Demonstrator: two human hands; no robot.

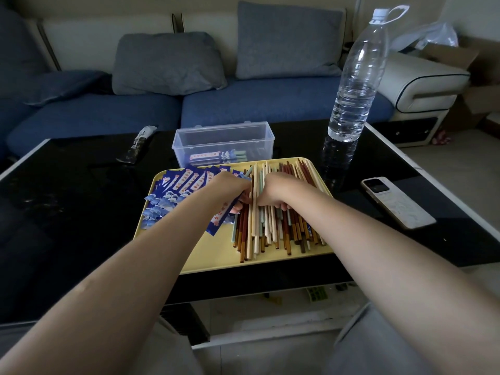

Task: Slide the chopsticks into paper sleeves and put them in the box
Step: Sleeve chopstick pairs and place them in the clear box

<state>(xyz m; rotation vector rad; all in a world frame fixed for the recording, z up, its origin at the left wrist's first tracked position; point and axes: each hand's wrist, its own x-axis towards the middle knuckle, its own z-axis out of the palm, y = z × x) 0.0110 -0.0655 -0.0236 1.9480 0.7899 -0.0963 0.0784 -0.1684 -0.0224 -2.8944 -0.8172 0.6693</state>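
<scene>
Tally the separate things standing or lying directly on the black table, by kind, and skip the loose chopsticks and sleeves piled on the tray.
Yellow plastic tray: 1
Clear plastic box: 1
Clear plastic water bottle: 1
White smartphone: 1
Dark printed wrapper: 1
Total: 5

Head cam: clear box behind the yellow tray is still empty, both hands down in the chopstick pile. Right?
Not quite. In the head view the clear box behind the yellow tray already holds a few sleeved chopsticks. The left hand and right hand are down in the chopstick pile.
</scene>
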